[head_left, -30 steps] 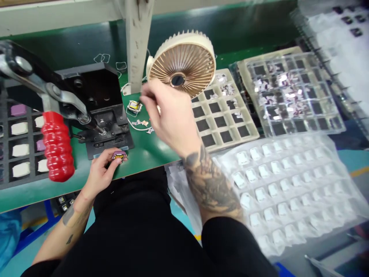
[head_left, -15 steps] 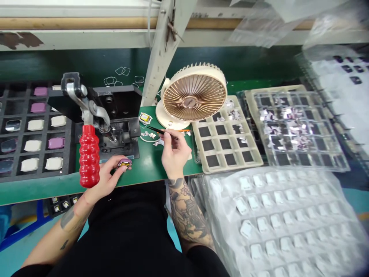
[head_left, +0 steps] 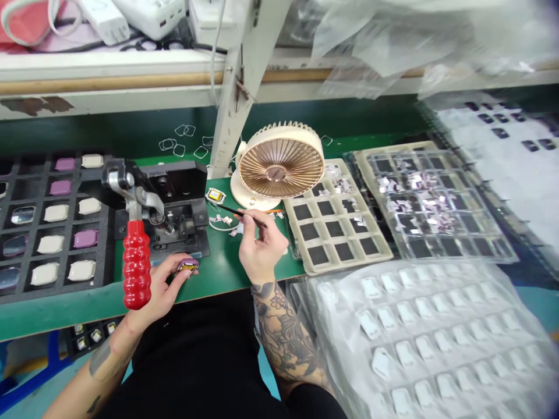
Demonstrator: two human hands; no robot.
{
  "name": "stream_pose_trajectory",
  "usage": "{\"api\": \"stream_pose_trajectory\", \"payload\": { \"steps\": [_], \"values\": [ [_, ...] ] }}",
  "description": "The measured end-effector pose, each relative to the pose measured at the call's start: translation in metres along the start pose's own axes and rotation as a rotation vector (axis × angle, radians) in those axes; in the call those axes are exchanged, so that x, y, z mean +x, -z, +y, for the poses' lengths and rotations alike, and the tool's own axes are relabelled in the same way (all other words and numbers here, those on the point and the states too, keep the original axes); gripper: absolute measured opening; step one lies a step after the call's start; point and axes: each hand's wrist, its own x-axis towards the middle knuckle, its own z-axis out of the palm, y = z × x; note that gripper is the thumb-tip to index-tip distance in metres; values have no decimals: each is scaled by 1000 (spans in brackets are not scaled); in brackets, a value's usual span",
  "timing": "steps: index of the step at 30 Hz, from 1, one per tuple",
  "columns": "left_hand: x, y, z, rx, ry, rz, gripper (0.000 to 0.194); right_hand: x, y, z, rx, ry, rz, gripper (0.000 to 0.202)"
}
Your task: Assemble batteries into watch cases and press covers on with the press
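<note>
Left hand (head_left: pixel 168 285) is gripping a small rounded purple casing (head_left: pixel 188 265) with yellow showing inside, thumb against fingers, at the front edge of the green table (head_left: pixel 222 253), seemingly keeping it steady. Right hand (head_left: pixel 264 245) is pinching a slim black pointed tool (head_left: pixel 233 211) pen-style, probably for fine control. Tip is pointing toward a silver-framed yellow rectangular part (head_left: pixel 215 195) lying left of the round cream fan (head_left: pixel 279 166); whether it's touching, can't tell. Small silvery pieces (head_left: pixel 227 220) are lying nearby, presumably for easy reach. Black metal press with ribbed red handle (head_left: pixel 137 267) is standing beyond the left hand.
</note>
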Motion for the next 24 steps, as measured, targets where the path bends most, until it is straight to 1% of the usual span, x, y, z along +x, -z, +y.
{"api": "stream_pose_trajectory", "payload": {
  "steps": [2, 4, 6, 7, 8, 10, 12, 13, 14, 15, 16, 18, 20, 22, 24],
  "values": [
    [0, 0, -1, 1, 11, -3, 28, 25, -19, -11, -39, 121, 15, 17],
    [1, -1, 0, 10, 22, -5, 28, 57, -47, -23, -49, 243, 14, 23],
    [2, -2, 2, 11, 26, -8, 28, 83, -71, -34, -28, 350, -25, 28],
    [3, -2, 3, 5, 27, -8, 28, 90, -78, -38, -16, 390, -49, 29],
    [3, -3, 4, -2, 29, -6, 28, 92, -79, -41, -9, 415, -68, 29],
    [4, -4, 6, -11, 35, 0, 28, 84, -69, -42, -19, 404, -53, 25],
    [5, -5, 8, -3, 35, 6, 27, 69, -51, -37, -19, 315, 0, 20],
    [5, -5, 9, 2, 31, 6, 26, 64, -43, -34, 0, 250, 7, 19],
    [5, -4, 10, 2, 24, 6, 25, 62, -40, -31, 33, 183, -20, 19],
    [5, -4, 11, -3, 14, 4, 24, 64, -40, -29, 73, 126, -88, 19],
    [6, -3, 12, -12, 3, 3, 24, 70, -45, -27, 109, 88, -183, 19],
    [6, -2, 12, -29, -12, 5, 24, 92, -65, -27, 134, 72, -418, 15],
    [6, 0, 11, -36, -19, 5, 24, 119, -92, -28, 62, 100, -601, 8],
    [6, 0, 10, -36, -22, 9, 25, 140, -114, -30, -35, 73, -713, 18],
    [6, 0, 9, -42, -30, 17, 26, 152, -129, -31, -91, 20, -763, 26]
  ]
}}
